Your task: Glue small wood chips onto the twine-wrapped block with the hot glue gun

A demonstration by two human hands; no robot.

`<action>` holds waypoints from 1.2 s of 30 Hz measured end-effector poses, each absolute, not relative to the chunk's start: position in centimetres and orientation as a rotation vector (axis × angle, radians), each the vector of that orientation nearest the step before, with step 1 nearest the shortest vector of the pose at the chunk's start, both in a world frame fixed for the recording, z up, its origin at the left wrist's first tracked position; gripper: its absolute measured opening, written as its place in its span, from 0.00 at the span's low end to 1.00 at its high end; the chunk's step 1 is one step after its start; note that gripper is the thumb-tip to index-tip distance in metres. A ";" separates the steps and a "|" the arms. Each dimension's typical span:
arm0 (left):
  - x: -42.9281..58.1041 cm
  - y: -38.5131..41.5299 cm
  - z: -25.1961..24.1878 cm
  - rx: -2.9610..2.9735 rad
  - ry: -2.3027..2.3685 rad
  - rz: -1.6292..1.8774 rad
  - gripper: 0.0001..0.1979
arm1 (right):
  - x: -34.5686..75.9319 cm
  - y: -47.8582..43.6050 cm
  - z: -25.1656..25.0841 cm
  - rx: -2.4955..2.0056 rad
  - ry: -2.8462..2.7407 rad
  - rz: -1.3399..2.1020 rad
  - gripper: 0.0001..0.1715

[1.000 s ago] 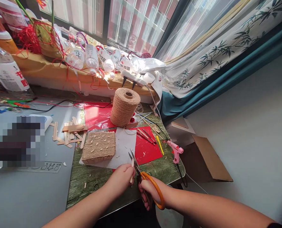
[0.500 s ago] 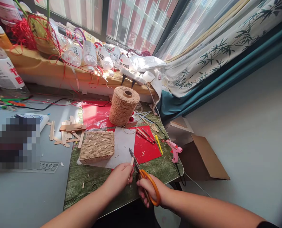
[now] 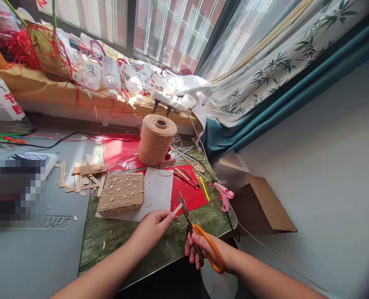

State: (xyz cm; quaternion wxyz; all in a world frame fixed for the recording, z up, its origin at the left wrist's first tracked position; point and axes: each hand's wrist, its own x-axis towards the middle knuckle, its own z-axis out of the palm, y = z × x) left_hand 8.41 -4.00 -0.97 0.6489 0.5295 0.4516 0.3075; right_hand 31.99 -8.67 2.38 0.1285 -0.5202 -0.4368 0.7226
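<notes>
Between the thumb and fingers of my left hand is a thin wooden craft stick, its end pointing up and right. My right hand grips orange-handled scissors over the table's front edge. Their blades are parted, with the tips just beside the stick's end. Left of the blades, a twine-wrapped box lies on white paper, with small wooden chips scattered over its top. Behind it stands a big spool of jute twine.
A pink glue gun with a cord rests at the table's right edge, near a yellow cutter. Craft sticks are piled left of the box. Plastic bottles crowd the sill. An open cardboard box stands right.
My right hand has moved right and down a little, and the scissor blades have opened wider. In my left hand the stick has tilted from nearly upright toward the right.
</notes>
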 end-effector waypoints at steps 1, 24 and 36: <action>8.3 -3.8 -1.0 1.208 1.052 0.724 0.23 | 32.0 -8.7 2.4 -1.512 -1.320 2.087 0.39; 7.7 -2.6 -0.4 1.099 1.110 0.612 0.17 | 34.4 -5.4 6.3 -1.479 -1.693 2.325 0.40; 7.7 -2.8 -0.6 1.118 1.128 0.577 0.19 | 34.5 -6.5 5.9 -1.534 -1.750 2.299 0.40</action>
